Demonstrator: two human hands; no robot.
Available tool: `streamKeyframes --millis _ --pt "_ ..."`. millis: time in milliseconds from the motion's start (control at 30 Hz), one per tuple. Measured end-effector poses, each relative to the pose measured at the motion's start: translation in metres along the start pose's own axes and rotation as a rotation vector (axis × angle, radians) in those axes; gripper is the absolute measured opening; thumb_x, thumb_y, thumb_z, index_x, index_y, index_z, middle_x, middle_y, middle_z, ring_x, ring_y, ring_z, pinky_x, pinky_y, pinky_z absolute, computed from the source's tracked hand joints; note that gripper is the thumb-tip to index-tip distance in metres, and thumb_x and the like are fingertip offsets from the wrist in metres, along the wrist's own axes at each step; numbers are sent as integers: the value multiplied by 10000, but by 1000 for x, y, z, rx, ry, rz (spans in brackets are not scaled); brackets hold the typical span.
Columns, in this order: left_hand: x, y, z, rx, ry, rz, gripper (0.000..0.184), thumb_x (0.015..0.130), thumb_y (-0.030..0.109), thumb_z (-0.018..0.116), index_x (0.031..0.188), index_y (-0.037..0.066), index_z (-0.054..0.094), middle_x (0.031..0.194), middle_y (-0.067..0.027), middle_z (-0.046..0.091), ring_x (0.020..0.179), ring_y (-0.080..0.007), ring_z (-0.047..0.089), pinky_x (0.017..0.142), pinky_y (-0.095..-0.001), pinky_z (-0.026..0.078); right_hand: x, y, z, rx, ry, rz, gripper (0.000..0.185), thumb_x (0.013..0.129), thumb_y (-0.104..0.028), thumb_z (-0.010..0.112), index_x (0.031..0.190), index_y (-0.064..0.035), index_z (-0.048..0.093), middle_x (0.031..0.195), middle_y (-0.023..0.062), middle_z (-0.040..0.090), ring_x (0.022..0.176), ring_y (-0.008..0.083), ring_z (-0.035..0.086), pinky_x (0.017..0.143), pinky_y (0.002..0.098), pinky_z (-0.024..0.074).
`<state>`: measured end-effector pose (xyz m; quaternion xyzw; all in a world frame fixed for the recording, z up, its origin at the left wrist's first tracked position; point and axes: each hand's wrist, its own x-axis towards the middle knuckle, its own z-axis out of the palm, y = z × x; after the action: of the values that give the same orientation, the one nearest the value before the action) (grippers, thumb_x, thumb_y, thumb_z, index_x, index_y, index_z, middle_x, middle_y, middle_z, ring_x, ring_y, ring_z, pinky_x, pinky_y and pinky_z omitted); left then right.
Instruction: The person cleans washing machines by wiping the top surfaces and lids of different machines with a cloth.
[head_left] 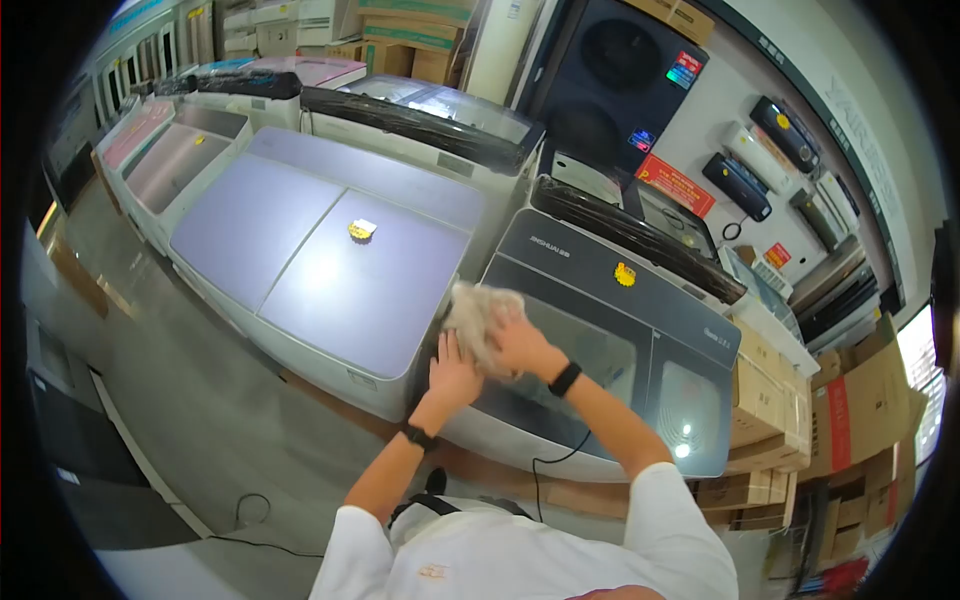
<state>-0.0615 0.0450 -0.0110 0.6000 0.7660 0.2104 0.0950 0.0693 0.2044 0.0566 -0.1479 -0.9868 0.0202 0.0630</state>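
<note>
A crumpled beige cloth (pixel 470 318) lies at the left edge of the dark grey washing machine (pixel 560 245), beside the gap to the lilac machine. My right hand (pixel 522 345) presses on the cloth, its fingers curled into it. Close by on the left, my left hand (pixel 455 372) rests against the machine's edge with its fingers stretched out, touching or just beside the cloth. The lilac washing machine (pixel 370 290) has a yellow tag (pixel 361 231) on its lid. Another yellow tag (pixel 625 274) sits on the dark machine's back panel.
More machines stand behind and at the far left, including a pink-topped one (pixel 180 165). Cardboard boxes (pixel 765 390) are stacked on the right. A black cable (pixel 560 461) hangs over the dark machine's front edge. Grey floor (pixel 200 370) shows at the left.
</note>
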Motion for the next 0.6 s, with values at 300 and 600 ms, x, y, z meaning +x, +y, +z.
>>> streamKeyframes --millis 300,600 --pt "-11 2 -26 42 -148 81 995 908 514 705 1571 -121 321 1663 -410 135 1550 -603 134 1186 -662 324 -24 2 -13 -140 -27 -88 558 945 -454 624 1419 -160 638 1572 280 453 1415 572 417 1199 597 358" --pt "106 23 -17 91 -385 -131 1133 911 625 672 1676 6 110 1677 -427 10 1566 -602 14 1234 -688 170 -10 110 -6 74 55 456 676 984 -533 569 1585 -237 471 1645 293 363 1521 533 314 1245 596 273"
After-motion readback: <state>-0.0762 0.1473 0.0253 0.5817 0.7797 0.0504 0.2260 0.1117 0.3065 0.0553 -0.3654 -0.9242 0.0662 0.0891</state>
